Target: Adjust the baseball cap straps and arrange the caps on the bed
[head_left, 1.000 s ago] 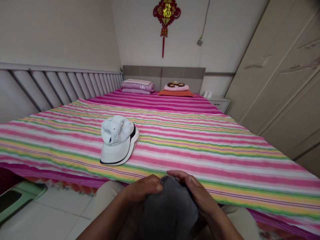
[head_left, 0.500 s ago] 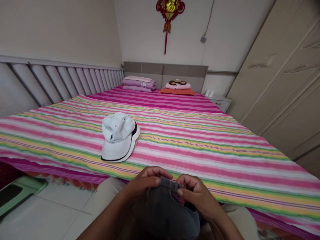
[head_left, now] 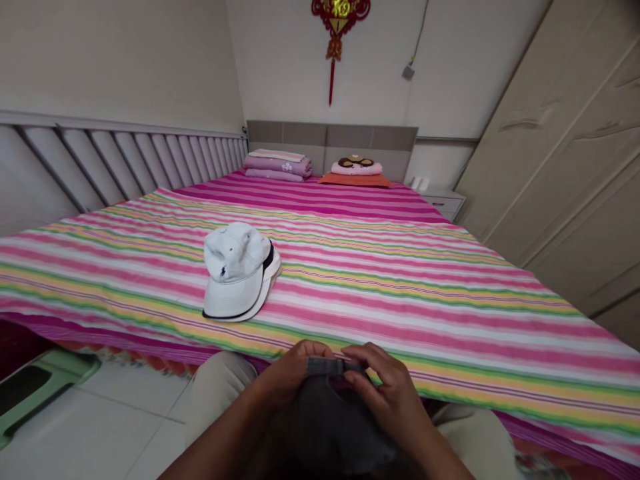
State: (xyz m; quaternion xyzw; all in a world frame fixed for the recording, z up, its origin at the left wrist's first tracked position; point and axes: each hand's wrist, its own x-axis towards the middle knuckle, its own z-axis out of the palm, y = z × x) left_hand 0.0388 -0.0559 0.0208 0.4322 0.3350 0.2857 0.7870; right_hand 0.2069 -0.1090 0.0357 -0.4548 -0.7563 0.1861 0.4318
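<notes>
A dark grey cap (head_left: 335, 427) is held low over my lap, its back strap and buckle at the top between my hands. My left hand (head_left: 295, 370) is closed on the strap's left part. My right hand (head_left: 383, 380) pinches the strap near the buckle on the other side. The cap's lower part is in shadow. Beyond my hands, to the left, a white cap (head_left: 235, 267) with a small dark logo and dark-edged brim rests on the striped bedsheet (head_left: 400, 300), overlapping another pale cap beneath it.
Folded purple bedding (head_left: 277, 167) and an orange-and-pink pile (head_left: 356, 175) lie by the headboard (head_left: 370, 137). A slatted rail (head_left: 150, 153) runs along the left. A green stool (head_left: 55, 380) stands at lower left, a nightstand (head_left: 445, 203) at back right.
Both hands have shifted slightly with the grey cap, its strap now lying more level and farther left. My right fingers reach over the buckle area. The white caps rest as before.
</notes>
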